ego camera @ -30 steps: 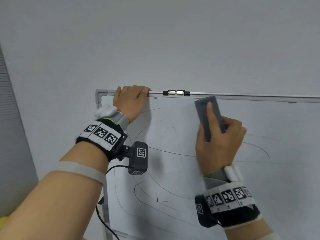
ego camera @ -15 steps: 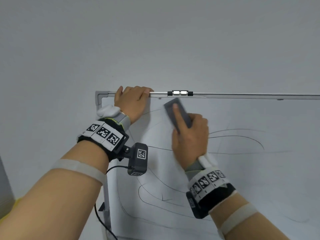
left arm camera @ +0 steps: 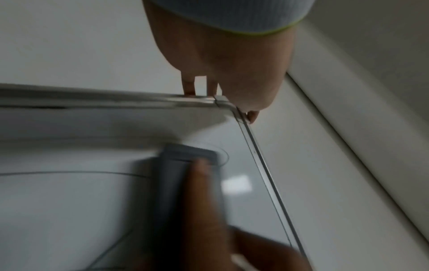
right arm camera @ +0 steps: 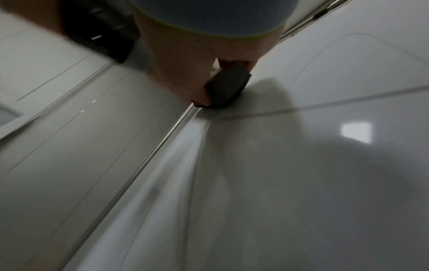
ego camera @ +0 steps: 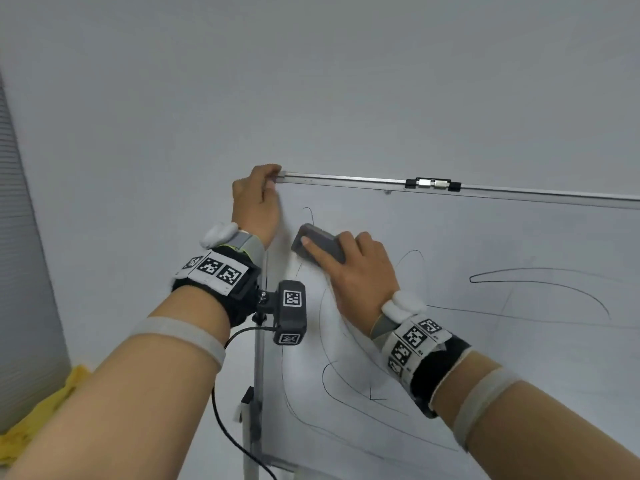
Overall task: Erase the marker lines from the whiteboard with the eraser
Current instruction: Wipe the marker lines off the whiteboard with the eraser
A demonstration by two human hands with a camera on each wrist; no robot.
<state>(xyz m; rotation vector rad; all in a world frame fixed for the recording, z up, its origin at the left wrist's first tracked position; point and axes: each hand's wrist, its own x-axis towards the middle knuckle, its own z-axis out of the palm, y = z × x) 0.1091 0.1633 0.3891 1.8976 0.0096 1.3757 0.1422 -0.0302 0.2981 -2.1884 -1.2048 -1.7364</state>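
Grey eraser [ego camera: 320, 246] (blurred, wrist cams)

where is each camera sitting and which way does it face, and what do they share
Head: on the head, facing the whiteboard; both forearms show, left hand on the frame corner, right hand holding the eraser.
Left wrist: under the left hand, looking along it at the corner.
Right wrist: under the right hand, looking along the board.
Shared: all three show the eraser.
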